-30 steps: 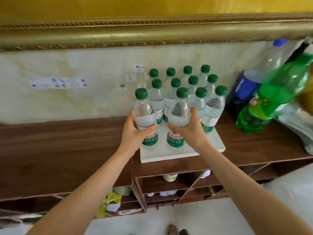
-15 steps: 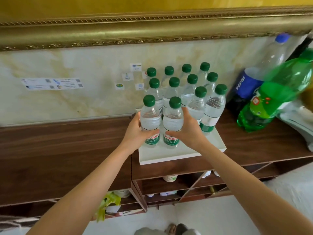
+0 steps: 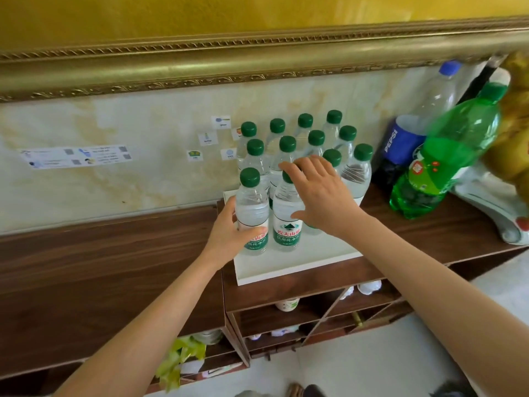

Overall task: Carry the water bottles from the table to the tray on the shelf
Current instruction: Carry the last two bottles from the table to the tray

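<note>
A white tray [image 3: 292, 266] sits on the brown shelf top and holds several clear water bottles with green caps. Two of them stand in its front row. My left hand [image 3: 229, 230] is wrapped around the front left bottle [image 3: 252, 207], which stands upright on the tray. My right hand [image 3: 317, 190] hovers with spread fingers over the cap and shoulder of the front right bottle [image 3: 286, 224], without gripping it. The other bottles [image 3: 309, 138] stand in rows behind, against the wall.
A Pepsi bottle [image 3: 400, 144] and a large green soda bottle [image 3: 440, 156] lean on the shelf [image 3: 114, 267] right of the tray. A white and gold ornament [image 3: 498, 202] is at the far right. Open compartments with small items lie below.
Both bottles have come down onto the tray's front row. My right hand has let go of its bottle and lifted with its fingers spread; my left hand still grips its bottle.
</note>
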{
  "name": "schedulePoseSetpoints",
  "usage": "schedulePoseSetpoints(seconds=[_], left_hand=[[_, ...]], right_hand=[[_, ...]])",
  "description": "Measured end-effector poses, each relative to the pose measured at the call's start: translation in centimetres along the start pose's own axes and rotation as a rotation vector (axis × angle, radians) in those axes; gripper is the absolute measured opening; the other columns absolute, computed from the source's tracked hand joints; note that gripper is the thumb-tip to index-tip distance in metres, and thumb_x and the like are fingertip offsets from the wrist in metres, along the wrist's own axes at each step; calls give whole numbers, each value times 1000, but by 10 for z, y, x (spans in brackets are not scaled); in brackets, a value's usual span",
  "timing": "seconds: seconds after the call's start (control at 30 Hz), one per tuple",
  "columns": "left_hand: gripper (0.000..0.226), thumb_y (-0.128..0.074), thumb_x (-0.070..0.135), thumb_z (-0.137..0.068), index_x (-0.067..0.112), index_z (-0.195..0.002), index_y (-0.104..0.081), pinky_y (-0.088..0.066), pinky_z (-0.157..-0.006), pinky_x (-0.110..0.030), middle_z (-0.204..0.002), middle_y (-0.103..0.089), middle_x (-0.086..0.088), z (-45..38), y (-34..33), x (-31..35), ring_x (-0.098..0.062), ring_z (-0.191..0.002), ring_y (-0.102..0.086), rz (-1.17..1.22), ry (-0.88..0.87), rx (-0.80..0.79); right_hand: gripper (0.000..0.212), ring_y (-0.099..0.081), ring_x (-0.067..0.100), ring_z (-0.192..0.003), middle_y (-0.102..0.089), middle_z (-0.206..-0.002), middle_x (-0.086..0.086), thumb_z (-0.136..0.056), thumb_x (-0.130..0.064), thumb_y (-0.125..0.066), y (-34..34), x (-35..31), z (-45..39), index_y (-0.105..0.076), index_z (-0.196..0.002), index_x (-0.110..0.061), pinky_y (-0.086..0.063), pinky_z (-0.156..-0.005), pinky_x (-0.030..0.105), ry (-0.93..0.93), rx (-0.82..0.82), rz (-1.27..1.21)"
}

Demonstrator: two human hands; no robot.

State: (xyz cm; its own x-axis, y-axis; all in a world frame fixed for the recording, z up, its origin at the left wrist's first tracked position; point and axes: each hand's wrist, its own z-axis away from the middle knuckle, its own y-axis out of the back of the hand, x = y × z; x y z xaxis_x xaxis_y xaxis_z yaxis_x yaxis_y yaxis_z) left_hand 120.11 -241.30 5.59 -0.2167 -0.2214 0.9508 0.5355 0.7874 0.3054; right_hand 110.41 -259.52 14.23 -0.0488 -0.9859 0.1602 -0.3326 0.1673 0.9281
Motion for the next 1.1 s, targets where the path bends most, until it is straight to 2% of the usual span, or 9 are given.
schedulePoseSetpoints(seconds=[0.07,0.13,0.27,0.4,0.67,0.8,0.93,1.1], left_hand=[[78,-84,26,-68,38,-134,-44,-42,-105,-38,-129,-56,19,-1,2,-3,-7,-124,-49,-32,1,-14],[81,-84,27,-68,38,-136,-41,-41,-108,-43,-134,-54,17,-1,3,-5,-9,-127,-48,-57,7,-27],[81,-84,28,-68,39,-135,-41,-41,-108,-43,-134,-54,18,-2,3,-7,-8,-127,-48,-49,12,-36],[77,-85,20,-66,33,-132,-47,-45,-105,-44,-131,-57,12,-4,5,-12,-12,-125,-51,7,28,-49],[69,-83,15,-70,30,-127,-46,-45,-96,-22,-128,-54,14,-13,-22,-14,-5,-119,-50,50,5,82],[68,-83,13,-70,29,-126,-47,-48,-82,-7,-128,-53,16,-11,-24,-23,13,-117,-48,127,4,95],[65,-82,8,-71,27,-123,-50,-48,-80,-6,-126,-54,15,-11,-24,-28,12,-116,-49,147,-18,107],[65,-80,7,-73,27,-126,-49,-48,-80,-5,-126,-53,14,-12,-26,-27,8,-118,-48,145,-31,111]], right_hand=[[97,-49,33,-112,-54,-117,12,-56,-40,-88,-4,3,-4,-41,-135,-9,-22,-114,43,-15,40,42],[97,-51,34,-109,-55,-113,13,-54,-40,-90,-6,5,-8,-43,-133,-8,-20,-115,45,-32,67,55],[96,-50,36,-109,-56,-110,14,-52,-39,-91,-10,9,-13,-45,-131,-8,-19,-116,47,-42,106,75],[98,-51,36,-106,-57,-108,15,-51,-39,-91,-14,15,-14,-45,-132,-8,-22,-115,47,-47,126,70],[100,-53,36,-110,-58,-114,16,-53,-39,-91,-18,17,-11,-45,-136,-7,-28,-112,47,-11,156,11],[104,-53,35,-113,-57,-122,15,-56,-41,-89,-20,20,-7,-39,-140,-4,-27,-113,45,-5,165,10],[104,-54,34,-117,-57,-128,14,-55,-40,-89,-23,21,-2,-41,-138,-1,-24,-114,43,-8,227,-11],[101,-48,34,-125,-54,-134,14,-59,-39,-88,-22,21,0,-41,-140,-1,-15,-116,43,-21,224,-22]])
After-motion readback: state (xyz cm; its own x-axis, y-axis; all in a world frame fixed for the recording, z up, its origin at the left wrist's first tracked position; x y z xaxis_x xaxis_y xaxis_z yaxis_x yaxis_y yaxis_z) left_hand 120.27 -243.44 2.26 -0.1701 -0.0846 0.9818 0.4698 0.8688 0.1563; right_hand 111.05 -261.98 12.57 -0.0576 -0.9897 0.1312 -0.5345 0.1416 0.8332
